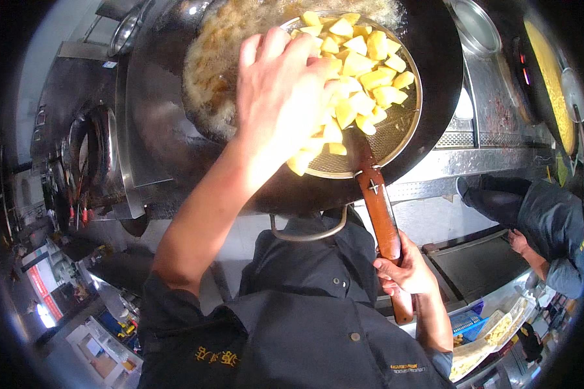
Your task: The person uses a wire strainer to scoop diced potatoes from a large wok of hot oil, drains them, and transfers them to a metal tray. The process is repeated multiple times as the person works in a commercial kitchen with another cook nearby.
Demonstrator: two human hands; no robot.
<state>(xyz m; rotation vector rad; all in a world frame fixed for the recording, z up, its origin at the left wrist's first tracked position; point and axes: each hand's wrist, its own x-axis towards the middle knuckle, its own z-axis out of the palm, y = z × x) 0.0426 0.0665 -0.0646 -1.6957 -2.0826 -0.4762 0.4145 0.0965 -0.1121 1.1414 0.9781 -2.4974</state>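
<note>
My right hand (406,272) grips the wooden handle (382,219) of a round wire-mesh skimmer (394,131). The skimmer lies over the right part of a large dark wok (160,97) and is heaped with pale yellow potato chunks (355,63). Some chunks sit at its lower left rim, while bare mesh shows at the lower right. My left hand (282,87) rests back-up against the left side of the heap. Its fingertips are bent out of sight, so whether it holds any chunks is unclear. Bubbling, foamy oil (209,73) with browned pieces in it fills the wok beside the hand.
A metal loop handle (316,237) juts from the wok towards my body. At right are a steel basin (477,26), another pan with yellow food (550,92) and a co-worker (550,223). Behind me stand white baskets (484,347) of cut food.
</note>
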